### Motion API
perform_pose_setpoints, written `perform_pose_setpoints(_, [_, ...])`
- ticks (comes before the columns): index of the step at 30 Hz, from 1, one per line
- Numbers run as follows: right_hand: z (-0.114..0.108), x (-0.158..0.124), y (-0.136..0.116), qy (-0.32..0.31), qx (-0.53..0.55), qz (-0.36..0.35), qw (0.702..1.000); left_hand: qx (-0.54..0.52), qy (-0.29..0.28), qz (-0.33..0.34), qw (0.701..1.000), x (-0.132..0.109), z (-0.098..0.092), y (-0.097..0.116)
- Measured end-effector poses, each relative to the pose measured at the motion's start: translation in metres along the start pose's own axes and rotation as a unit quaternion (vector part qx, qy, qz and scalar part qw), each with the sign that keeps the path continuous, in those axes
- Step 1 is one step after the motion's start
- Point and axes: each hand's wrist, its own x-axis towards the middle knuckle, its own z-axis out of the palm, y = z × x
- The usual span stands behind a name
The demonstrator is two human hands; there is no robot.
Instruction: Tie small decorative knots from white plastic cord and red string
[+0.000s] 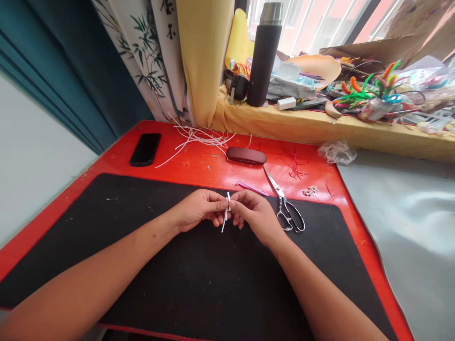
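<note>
Above the black mat (pixel 199 274), my left hand (pixel 202 208) and my right hand (pixel 254 213) meet at their fingertips. Both pinch a narrow white strip (pixel 225 219), which looks folded or crossed between them, with one tail pointing down. Fingers cover part of it, so its exact shape is hard to make out. Silver scissors (pixel 283 201) lie just beyond my right hand, blades partly apart. A purple tweezers-like tool (pixel 251 188) rests behind the hands at the mat's far edge.
Loose white strips (pixel 202 137) are heaped at the back of the red table (pixel 192 166), near a phone (pixel 145 149) and a maroon case (pixel 246 155). Red threads (pixel 294 166) lie to the right. A black flask (pixel 263 61) stands on the cluttered sill.
</note>
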Motion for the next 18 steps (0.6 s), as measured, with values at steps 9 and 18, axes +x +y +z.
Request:
perform_pose_setpoints(9, [-0.0001,-0.0008,-0.0017,-0.002,0.004,0.01,1.0,0.01,0.009,0.002,1.0,-0.0011,0.0027,0.0013])
perform_pose_setpoints(18, [-0.0001,-0.0003,-0.0024,0.003,0.016,0.014,1.0,0.03,0.027,0.014,0.999,-0.0015,0.0063,0.0029])
